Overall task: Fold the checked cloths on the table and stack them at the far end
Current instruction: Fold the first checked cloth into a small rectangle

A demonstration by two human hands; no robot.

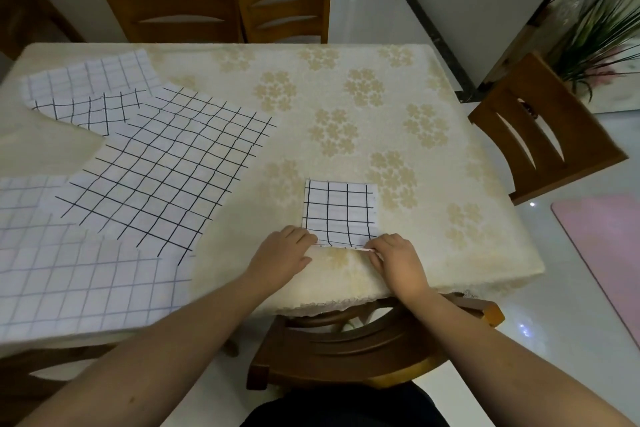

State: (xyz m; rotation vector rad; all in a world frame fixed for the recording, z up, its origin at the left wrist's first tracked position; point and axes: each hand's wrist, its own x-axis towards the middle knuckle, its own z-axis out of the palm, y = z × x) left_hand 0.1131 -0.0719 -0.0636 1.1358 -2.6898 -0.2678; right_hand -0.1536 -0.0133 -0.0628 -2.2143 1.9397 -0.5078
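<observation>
At the near edge of the counter [450,156], I see a folded cloth [339,210], a small checked rectangle lying flat on the cream flowered cover. My left hand [282,258] pinches its near left corner, and my right hand [398,262] pinches its near right corner, fingers curled on the hem. To the left, well apart, a large dark-checked cloth [166,170] lies spread open, overlapping a pale-checked cloth [79,284] nearer me and another cloth [93,90] at the far left. Wooden chairs [543,135] stand around the counter.
</observation>
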